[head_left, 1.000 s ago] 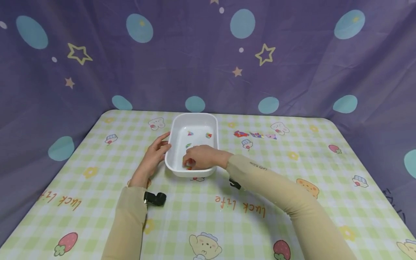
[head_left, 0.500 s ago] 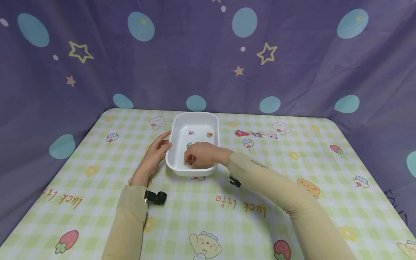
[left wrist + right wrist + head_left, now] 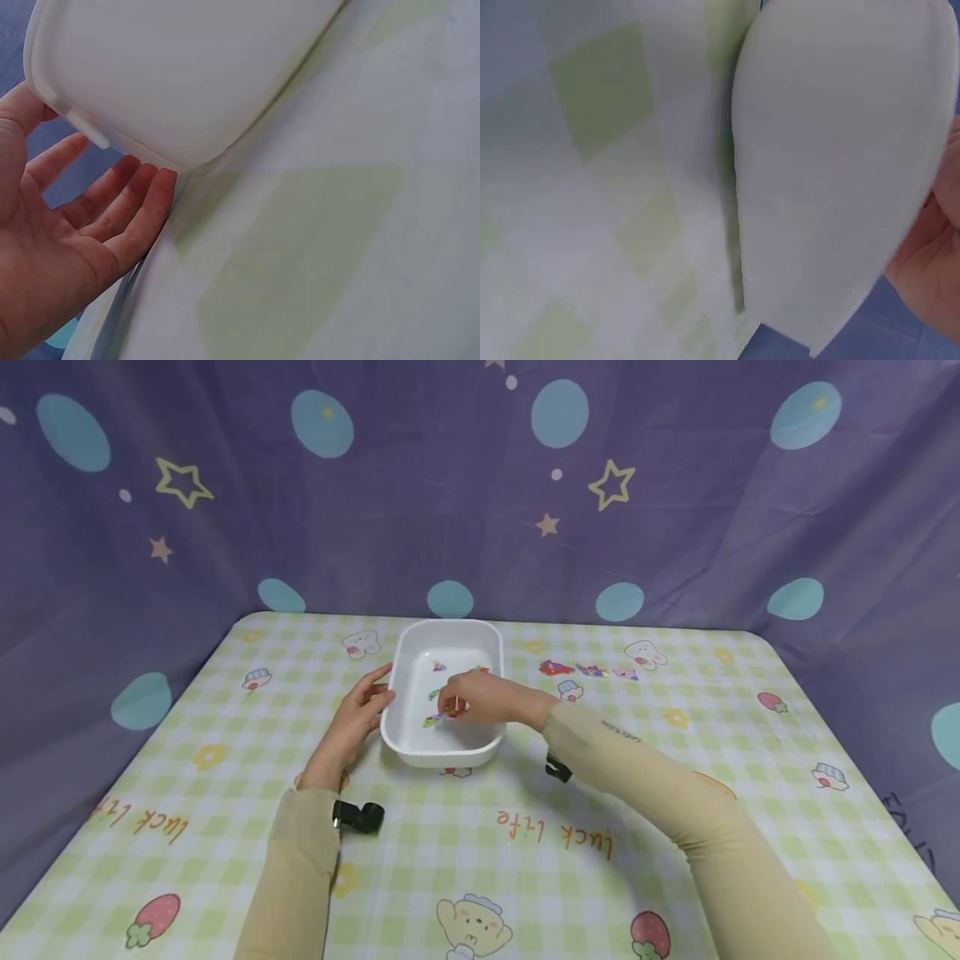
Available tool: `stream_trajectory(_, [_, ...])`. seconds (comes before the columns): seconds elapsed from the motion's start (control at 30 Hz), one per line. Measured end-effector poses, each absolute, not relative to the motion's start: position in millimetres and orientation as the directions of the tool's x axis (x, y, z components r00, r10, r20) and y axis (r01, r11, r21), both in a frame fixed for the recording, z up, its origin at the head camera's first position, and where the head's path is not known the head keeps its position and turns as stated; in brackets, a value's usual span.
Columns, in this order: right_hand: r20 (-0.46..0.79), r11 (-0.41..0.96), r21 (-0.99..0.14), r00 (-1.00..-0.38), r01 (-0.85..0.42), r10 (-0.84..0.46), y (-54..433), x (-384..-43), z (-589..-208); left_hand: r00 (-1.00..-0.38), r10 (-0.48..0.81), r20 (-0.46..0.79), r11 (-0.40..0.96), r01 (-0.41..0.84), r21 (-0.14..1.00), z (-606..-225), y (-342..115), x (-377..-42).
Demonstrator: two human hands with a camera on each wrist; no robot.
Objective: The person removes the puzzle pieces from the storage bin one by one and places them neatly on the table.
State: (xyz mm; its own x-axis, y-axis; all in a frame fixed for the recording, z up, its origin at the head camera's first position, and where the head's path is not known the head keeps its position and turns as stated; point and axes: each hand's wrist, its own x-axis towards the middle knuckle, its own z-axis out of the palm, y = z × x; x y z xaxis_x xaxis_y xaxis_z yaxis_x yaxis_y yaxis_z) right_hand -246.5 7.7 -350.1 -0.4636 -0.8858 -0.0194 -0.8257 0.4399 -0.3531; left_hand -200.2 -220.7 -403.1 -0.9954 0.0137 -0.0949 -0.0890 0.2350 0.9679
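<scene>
A white rectangular plastic tub (image 3: 438, 760) sits on the table, holding several small colourful cut-out pieces. My left hand (image 3: 352, 722) is at its left side, fingers loosely extended and touching the rim and outer wall; the left wrist view shows this hand (image 3: 82, 225) from the palm side. My right hand (image 3: 487, 697) reaches over the right rim into the tub. Its fingertips pinch a small reddish piece, mostly hidden by the fingers. Close by them on the tub floor lies a multicoloured piece (image 3: 431, 721). In the right wrist view the tub wall (image 3: 840, 172) hides the fingertips.
Right of the tub, a red cut-out (image 3: 556, 668), a purple-blue cut-out (image 3: 592, 671) and a pink cut-out (image 3: 626, 674) lie in a row. A checked cloth with cartoon prints (image 3: 420, 860) covers the table. A purple curtain (image 3: 450, 510) hangs behind it.
My right hand has moved up and to the right inside the tub, with the reddish piece at its fingertips. The multicoloured piece it covered is now visible. My left hand has stayed put.
</scene>
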Motion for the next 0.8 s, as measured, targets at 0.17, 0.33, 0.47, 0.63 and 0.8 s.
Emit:
stream_trajectory(0.17, [0.011,0.446,-0.399,-0.49,-0.802,-0.872,20,-251,-343,-0.995,-0.008,-0.101,0.246,-0.1,0.964,-403,-220,-202])
stream_trajectory(0.33, [0.056,0.447,-0.426,-0.516,-0.787,-0.855,35,-257,-337,-0.993,-0.016,-0.118,0.243,-0.118,0.963,-402,-220,-202])
stream_trajectory(0.47, [0.097,0.452,-0.42,-0.534,-0.787,-0.84,48,-263,-331,-0.992,-0.009,-0.124,0.242,-0.123,0.962,-402,-221,-202])
stream_trajectory(0.63, [0.129,0.492,-0.413,-0.584,-0.766,-0.801,67,-268,-322,-0.991,0.001,-0.133,0.224,-0.129,0.966,-403,-220,-202])
stream_trajectory(0.8, [0.143,0.531,-0.423,-0.633,-0.734,-0.761,88,-271,-314,-0.99,-0.002,-0.141,0.223,-0.138,0.965,-402,-219,-202])
